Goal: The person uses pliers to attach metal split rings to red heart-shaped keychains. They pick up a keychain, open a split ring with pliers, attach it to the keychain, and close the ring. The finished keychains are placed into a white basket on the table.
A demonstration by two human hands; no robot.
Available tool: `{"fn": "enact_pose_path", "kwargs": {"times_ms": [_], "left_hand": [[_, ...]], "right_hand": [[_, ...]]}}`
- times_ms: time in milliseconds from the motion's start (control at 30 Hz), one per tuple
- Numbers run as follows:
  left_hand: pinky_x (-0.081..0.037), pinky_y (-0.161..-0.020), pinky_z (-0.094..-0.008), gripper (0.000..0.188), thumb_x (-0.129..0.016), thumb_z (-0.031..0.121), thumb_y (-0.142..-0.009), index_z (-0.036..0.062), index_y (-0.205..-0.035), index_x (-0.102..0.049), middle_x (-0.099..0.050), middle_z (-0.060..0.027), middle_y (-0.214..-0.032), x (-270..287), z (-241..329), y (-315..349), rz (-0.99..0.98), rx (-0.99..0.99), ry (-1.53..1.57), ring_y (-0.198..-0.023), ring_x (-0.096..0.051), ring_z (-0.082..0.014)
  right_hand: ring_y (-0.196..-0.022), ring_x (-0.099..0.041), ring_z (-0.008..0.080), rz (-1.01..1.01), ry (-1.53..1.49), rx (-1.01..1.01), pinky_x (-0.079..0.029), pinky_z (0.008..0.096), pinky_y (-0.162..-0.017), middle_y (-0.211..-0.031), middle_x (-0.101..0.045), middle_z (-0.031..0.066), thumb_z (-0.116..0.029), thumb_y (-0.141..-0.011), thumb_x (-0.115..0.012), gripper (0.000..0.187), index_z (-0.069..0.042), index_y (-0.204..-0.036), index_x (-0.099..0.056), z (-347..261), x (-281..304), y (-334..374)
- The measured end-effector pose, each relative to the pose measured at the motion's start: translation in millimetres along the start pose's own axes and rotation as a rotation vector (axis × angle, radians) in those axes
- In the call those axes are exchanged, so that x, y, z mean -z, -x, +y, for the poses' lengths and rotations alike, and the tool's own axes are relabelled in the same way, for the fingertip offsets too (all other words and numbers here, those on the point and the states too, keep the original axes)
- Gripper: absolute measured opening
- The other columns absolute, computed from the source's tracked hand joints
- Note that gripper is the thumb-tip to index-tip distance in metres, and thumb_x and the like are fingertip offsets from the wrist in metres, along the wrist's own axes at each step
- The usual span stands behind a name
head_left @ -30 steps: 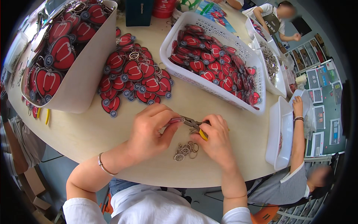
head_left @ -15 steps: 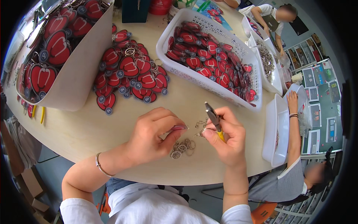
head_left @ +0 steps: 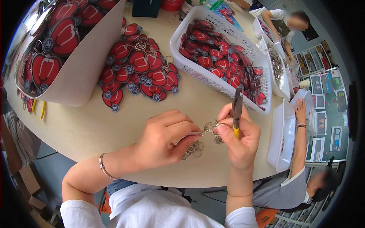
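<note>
My left hand (head_left: 163,138) pinches a flat charm (head_left: 195,133), seen edge-on, between thumb and fingers. My right hand (head_left: 243,142) grips pliers (head_left: 237,106) with dark jaws pointing up and yellow handles. Its thumb and finger also pinch a metal key ring (head_left: 217,129), whose short chain reaches the charm's edge. Whether the chain is hooked onto the charm cannot be made out. Below the hands, loose key rings (head_left: 197,148) lie on the table, partly covered by my left fingers. Small chains (head_left: 218,140) lie beside my right thumb.
Red heart-like keychains (head_left: 140,60) are heaped beyond my left hand. A big white bin (head_left: 91,62) of them stands left, yellow-handled pliers (head_left: 43,110) beside it. A white basket (head_left: 220,82) holds more charms. White trays (head_left: 276,152) line the right, where two co-workers sit.
My hands have come together, bringing the key ring's chain up to the charm's edge. The pliers now stand more upright. The whole view has shifted slightly.
</note>
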State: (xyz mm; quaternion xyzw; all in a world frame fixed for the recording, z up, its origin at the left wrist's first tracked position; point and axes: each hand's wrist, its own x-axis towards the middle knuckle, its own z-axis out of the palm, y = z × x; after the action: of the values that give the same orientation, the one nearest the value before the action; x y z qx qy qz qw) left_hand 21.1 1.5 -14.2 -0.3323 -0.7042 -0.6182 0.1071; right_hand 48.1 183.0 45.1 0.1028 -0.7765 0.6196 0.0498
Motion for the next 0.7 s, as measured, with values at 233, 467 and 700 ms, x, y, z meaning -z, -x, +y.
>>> {"fn": "enact_pose_path", "kwargs": {"times_ms": [233,467,700], "left_hand": [[-0.046,-0.057,-0.0342,0.02,-0.075,-0.003,-0.066,0.003,-0.082,-0.065,-0.061,-0.0078,-0.075,-0.4,-0.6,-1.1,0.009,-0.033,0.019,-0.066,-0.058,-0.0244],[-0.044,-0.054,-0.0313,0.022,-0.078,-0.004,-0.065,0.0021,-0.083,-0.067,-0.064,-0.0078,-0.078,-0.6,-3.6,0.3,0.007,-0.045,0.027,-0.064,-0.058,-0.0214],[-0.044,-0.054,-0.0307,0.023,-0.077,-0.004,-0.064,0.0018,-0.084,-0.067,-0.064,-0.0081,-0.077,0.2,-3.0,-0.4,0.035,-0.094,0.043,-0.064,-0.058,-0.021]], "right_hand": [[-0.076,-0.052,0.0107,0.036,0.018,0.025,-0.045,0.0243,-0.067,-0.095,-0.052,0.0064,-0.007,-0.086,-0.067,0.014,0.007,-0.081,-0.065,2.1,-0.2,-0.5],[-0.077,-0.053,0.0116,0.055,0.018,0.04,-0.045,0.0246,-0.067,-0.095,-0.052,0.007,-0.005,-0.085,-0.067,0.012,0.007,-0.081,-0.065,-0.2,-0.7,0.5],[-0.077,-0.054,0.0123,0.066,0.023,0.039,-0.046,0.0247,-0.068,-0.095,-0.052,0.0079,-0.004,-0.085,-0.066,0.012,0.007,-0.082,-0.064,0.1,-1.5,0.2]]}}
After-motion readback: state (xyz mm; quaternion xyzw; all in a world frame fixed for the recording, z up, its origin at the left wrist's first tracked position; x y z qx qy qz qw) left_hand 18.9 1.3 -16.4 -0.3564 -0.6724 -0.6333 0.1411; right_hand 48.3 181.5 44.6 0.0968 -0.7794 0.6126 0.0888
